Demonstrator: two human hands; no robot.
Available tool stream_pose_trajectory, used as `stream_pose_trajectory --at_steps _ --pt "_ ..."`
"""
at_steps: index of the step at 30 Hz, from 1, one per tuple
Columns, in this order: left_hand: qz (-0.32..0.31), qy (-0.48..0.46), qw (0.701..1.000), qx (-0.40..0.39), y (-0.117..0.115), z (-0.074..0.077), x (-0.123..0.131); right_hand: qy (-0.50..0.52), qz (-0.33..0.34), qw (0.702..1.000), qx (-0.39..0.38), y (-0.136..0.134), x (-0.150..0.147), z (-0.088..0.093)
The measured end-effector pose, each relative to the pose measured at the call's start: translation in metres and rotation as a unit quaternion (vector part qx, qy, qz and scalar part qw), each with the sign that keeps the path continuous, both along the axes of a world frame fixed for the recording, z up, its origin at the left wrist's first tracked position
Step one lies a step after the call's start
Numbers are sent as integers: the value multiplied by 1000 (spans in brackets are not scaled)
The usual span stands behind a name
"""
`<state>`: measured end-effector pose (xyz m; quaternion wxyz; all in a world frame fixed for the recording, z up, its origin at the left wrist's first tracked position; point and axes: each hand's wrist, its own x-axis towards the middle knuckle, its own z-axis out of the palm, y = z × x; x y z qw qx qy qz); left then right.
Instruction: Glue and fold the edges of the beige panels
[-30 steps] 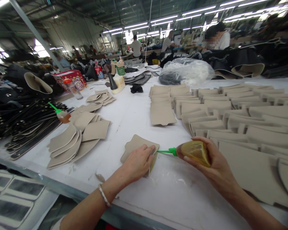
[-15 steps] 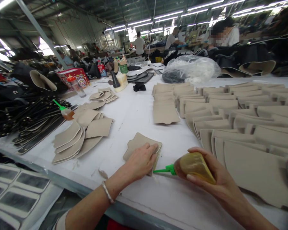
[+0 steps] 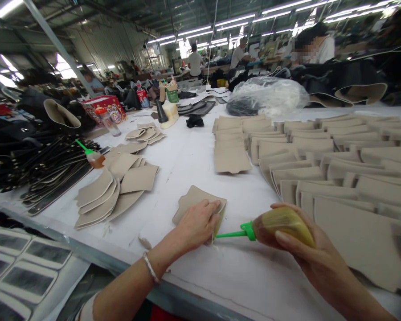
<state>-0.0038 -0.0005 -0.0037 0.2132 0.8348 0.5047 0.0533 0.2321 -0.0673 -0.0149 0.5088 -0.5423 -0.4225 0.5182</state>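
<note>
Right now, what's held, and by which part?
The right hand grips the amber squeeze bottle around its body. The left hand lies on the beige piece's edge; pinching cannot be told.

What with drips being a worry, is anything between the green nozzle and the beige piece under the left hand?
Nothing visible: the nozzle tip reaches the beige piece's edge beside the left hand; the right hand holds the bottle.
</note>
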Motion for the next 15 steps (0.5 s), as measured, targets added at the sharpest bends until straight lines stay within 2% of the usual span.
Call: stream_pose_trajectory --at_steps 3,5,8,10,12,14,15 --pt "1 -55 998 -14 1 0 -5 142 -67 986 -46 7 9 2" --pt "33 -88 996 3 3 -1 -12 210 -128 967 -71 12 15 8" --pt "166 -60 980 87 8 -4 -27 293 -222 925 -93 21 22 21" --pt "237 -15 967 97 15 -7 -39 345 -259 897 -96 27 26 29" --pt "257 -26 966 29 22 -7 -50 390 -264 877 -93 32 30 33" --pt "254 -121 955 -96 29 -4 -57 419 -255 868 -83 34 35 33" --pt "255 -182 935 -165 32 -2 -60 429 -248 865 -80 35 38 31"
